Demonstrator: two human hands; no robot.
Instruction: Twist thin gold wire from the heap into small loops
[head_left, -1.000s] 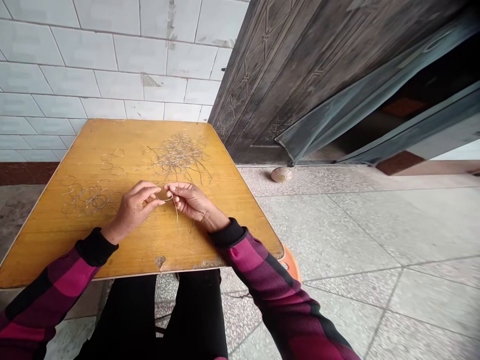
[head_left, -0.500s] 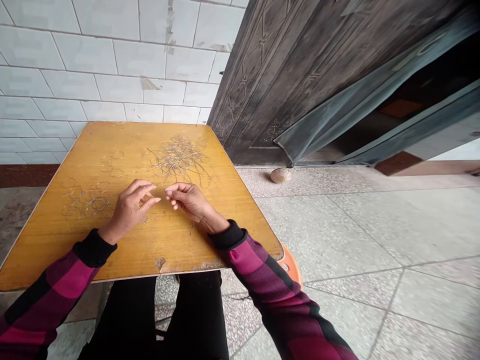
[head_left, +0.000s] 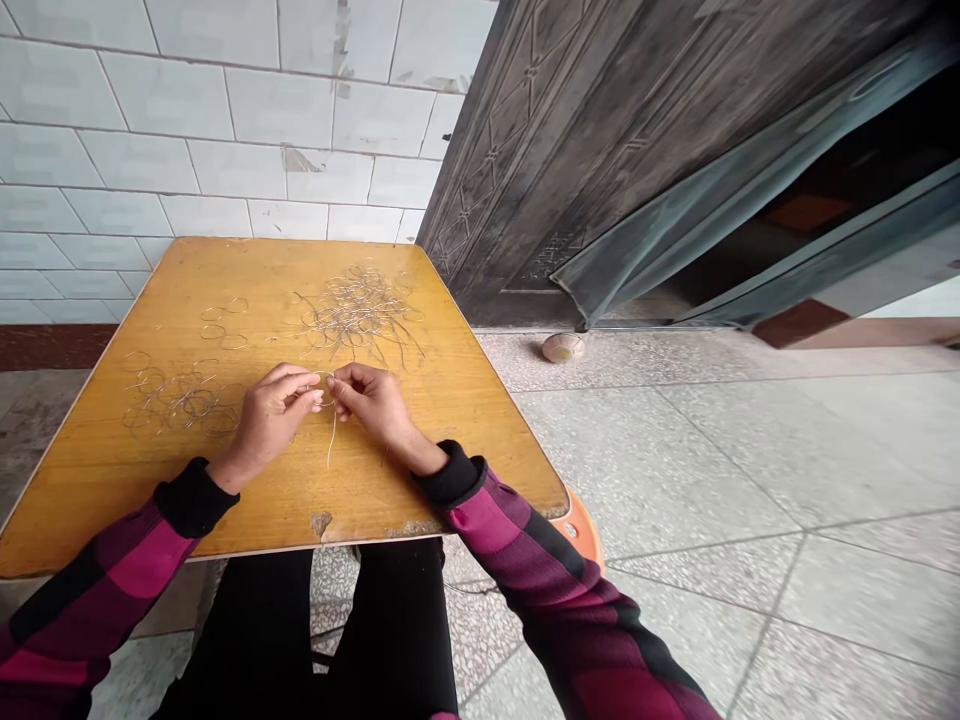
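Observation:
Between my two hands is a thin wire ring (head_left: pixel 325 404) with a loose tail hanging down over the table. My left hand (head_left: pixel 276 410) pinches its left side between thumb and fingers. On the ring's right side, my right hand (head_left: pixel 369 402) grips it with thumb and forefinger. Beyond my hands lies a tangled pile of wire pieces (head_left: pixel 360 305), some looped and some with straight ends. Left of my left hand is a group of wire rings (head_left: pixel 176 398). A few more wire loops (head_left: pixel 223 325) lie farther back.
The yellow wooden table (head_left: pixel 255 515) has chipped spots at its front edge. Behind it rises a white tiled wall (head_left: pixel 225 110). An orange stool (head_left: pixel 583 525) shows under the right corner. A roundish object (head_left: pixel 562 347) lies on the floor by the dark carved door (head_left: pixel 517 190).
My hands have come closer together, and my left fingers have closed from a parted position onto the wire. The ring and its hanging tail now show clearly.

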